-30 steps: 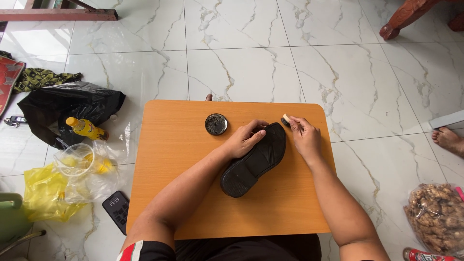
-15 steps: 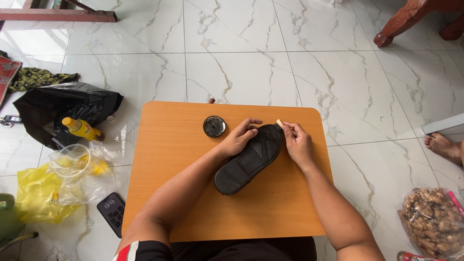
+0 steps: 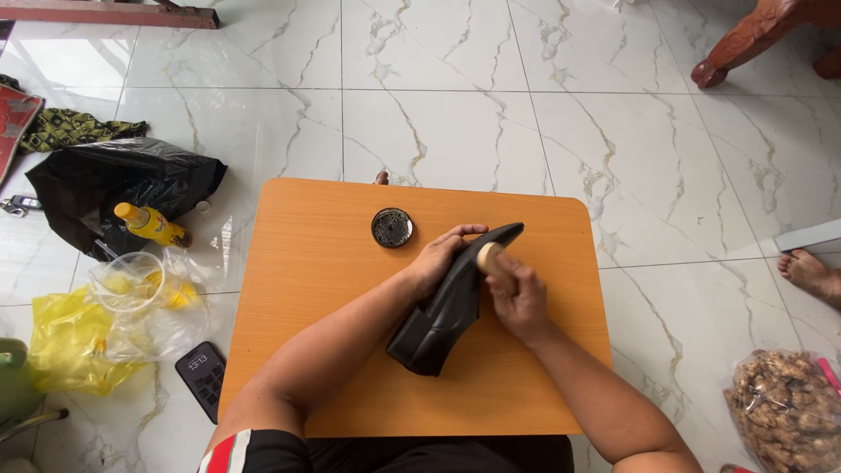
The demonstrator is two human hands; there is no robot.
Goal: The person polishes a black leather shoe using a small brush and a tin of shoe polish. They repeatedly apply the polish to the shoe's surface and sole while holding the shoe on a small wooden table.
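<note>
A black shoe lies tilted on its side on the orange table, toe pointing to the far right. My left hand grips the shoe from the left, fingers over its upper edge. My right hand holds a small tan brush or applicator pressed against the shoe's side. A small round open tin of dark polish sits on the table just left of my left hand.
On the marble floor to the left lie a black plastic bag, a yellow bottle, a clear cup, a yellow bag and a phone. Another person's bare foot shows at right, a bag of brown roots below it.
The shoe has turned from sole-up to lying on its side. My right hand moved from the toe down onto the shoe's side with the applicator.
</note>
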